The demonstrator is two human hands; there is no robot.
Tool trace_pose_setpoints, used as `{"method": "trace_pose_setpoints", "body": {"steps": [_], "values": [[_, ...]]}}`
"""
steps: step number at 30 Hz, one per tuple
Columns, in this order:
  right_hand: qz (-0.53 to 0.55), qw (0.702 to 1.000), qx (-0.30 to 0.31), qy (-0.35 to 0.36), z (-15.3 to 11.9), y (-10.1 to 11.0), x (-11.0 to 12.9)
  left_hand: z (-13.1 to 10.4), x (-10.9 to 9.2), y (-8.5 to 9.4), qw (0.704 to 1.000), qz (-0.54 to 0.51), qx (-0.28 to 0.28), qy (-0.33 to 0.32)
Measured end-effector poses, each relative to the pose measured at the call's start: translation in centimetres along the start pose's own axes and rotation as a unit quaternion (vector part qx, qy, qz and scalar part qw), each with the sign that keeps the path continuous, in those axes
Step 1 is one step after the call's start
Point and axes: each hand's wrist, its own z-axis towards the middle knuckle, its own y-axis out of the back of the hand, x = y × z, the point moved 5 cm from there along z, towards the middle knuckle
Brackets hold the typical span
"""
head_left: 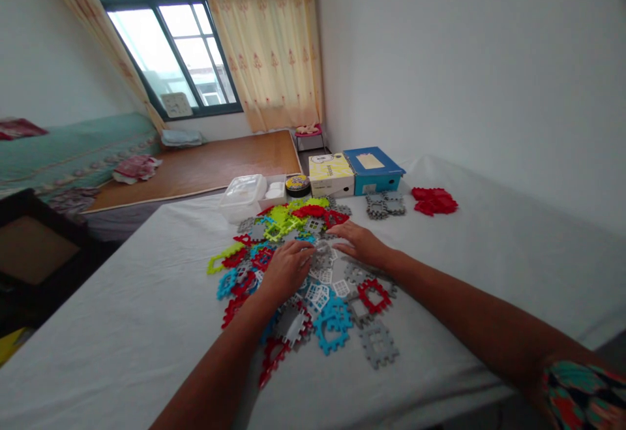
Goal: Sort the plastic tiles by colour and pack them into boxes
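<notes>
A heap of flat plastic interlocking tiles with toothed edges lies on the cloth-covered table, in red, blue, lime green, grey and white. My left hand reaches over the middle of the heap, fingers stretched out and tips beside a grey tile. From the other side comes my right hand, thumb and fingers apart, close to the heap's right edge. Between and below the hands lie white window-shaped pieces. Nearer to me are a blue tile, a red square frame and a grey tile.
Behind the heap stand a clear plastic container, a round black-and-yellow tin, a yellow-and-white box and a blue box. Apart on the right lie a grey tile stack and a red tile pile.
</notes>
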Motion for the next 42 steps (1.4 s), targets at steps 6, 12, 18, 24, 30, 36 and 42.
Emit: {"method": "trace_pose_setpoints", "body": {"steps": [6,12,18,24,30,36,42], "values": [[0.077,0.997,-0.005,0.011,0.3,-0.5,1.0,0.0,-1.5,0.3,0.998,-0.038,-0.022,-0.042],[0.052,0.974,-0.109,-0.19,-0.7,3.0,-6.6,-0.4,-0.7,0.0,0.999,-0.012,-0.028,-0.026],[-0.057,0.898,-0.213,-0.381,-6.1,9.2,-16.4,-0.4,-0.8,-0.2,1.0,-0.002,-0.006,-0.025],[-0.094,0.889,-0.165,-0.416,-8.4,9.8,-19.3,-0.3,-0.9,-0.3,0.999,0.006,0.025,-0.026],[-0.147,0.919,-0.15,-0.333,-6.0,9.5,-15.8,-0.3,-0.8,-0.2,0.999,0.007,0.029,-0.017],[0.135,0.966,0.186,-0.121,-2.1,3.7,-5.7,-0.2,-0.8,-0.1,0.999,0.01,0.034,-0.011],[0.16,0.948,0.277,-0.012,-2.0,1.1,-0.7,-0.3,-0.8,-0.3,0.999,0.02,0.042,-0.016]]}}
